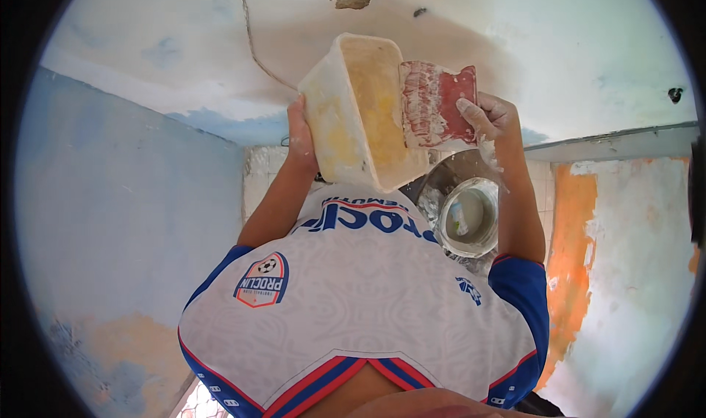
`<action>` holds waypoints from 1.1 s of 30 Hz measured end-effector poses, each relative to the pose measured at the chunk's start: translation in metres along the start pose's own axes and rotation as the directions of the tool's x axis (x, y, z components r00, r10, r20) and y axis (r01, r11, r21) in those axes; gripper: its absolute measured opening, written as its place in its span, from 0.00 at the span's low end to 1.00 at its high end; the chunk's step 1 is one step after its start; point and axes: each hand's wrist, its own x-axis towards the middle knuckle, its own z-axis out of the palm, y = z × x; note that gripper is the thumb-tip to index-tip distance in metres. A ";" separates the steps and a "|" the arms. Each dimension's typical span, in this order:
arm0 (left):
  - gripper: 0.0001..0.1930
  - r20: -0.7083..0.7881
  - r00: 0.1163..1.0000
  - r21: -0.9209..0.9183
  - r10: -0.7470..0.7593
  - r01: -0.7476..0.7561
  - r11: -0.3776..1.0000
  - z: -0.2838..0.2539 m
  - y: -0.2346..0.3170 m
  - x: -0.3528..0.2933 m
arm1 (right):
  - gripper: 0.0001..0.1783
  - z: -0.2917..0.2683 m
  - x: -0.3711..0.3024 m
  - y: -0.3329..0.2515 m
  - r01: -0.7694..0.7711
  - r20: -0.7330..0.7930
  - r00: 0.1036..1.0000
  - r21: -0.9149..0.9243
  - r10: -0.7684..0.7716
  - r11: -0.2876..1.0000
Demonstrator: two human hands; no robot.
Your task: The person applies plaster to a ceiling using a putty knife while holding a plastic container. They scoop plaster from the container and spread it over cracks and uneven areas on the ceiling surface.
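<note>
Pale plastic, smeared with yellow, takes centre stage: it's a deep tub, raised in front of the chest and tipped so its mouth faces the person's right, presumably to give the other hand a straight way in. The left hand has it by the outer left side, fingers pressed along the wall; how far they wrap underneath is hidden, but that side hold leaves the opening unobstructed, a sensible choice. And over on the right, here's the red spreader, streaked with whitish paste, its broad edge overlapping the tub's right rim in this view; whether the two actually touch, I cannot tell. The right hand is closed on the far end, thumb laid flat across the red face and fingers behind, a pinch that probably steadies the blade and keeps most of the skin off the paste, though the thumb and wrist are caked white all the same. Below, near the right forearm, sits a round bucket with a small pale-and-green item inside, and ahead spreads a patchy whitish surface with a thin cable running down towards the tub.
</note>
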 end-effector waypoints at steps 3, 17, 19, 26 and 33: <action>0.36 -0.019 1.000 0.036 0.017 -0.016 0.999 -0.010 0.006 0.007 | 0.15 0.004 0.001 0.000 -0.024 -0.009 1.000 0.042 0.024 0.999; 0.33 -0.222 0.959 0.040 0.177 -0.173 0.984 -0.052 0.029 -0.036 | 0.15 -0.003 0.017 0.060 0.098 -0.127 0.989 0.172 -0.076 0.980; 0.32 -0.224 0.956 0.066 0.189 -0.178 0.982 -0.060 0.036 -0.040 | 0.17 0.014 0.018 0.054 0.170 -0.147 0.977 0.080 -0.157 0.982; 0.32 -0.230 0.962 0.091 0.149 -0.131 0.987 -0.077 0.065 -0.071 | 0.15 0.093 -0.009 0.014 0.541 -0.067 0.771 -0.456 -0.633 0.707; 0.31 -0.077 0.996 -0.028 0.039 -0.042 0.999 -0.097 0.113 -0.120 | 0.20 0.144 -0.050 -0.030 0.771 0.287 0.440 -0.606 -0.851 0.195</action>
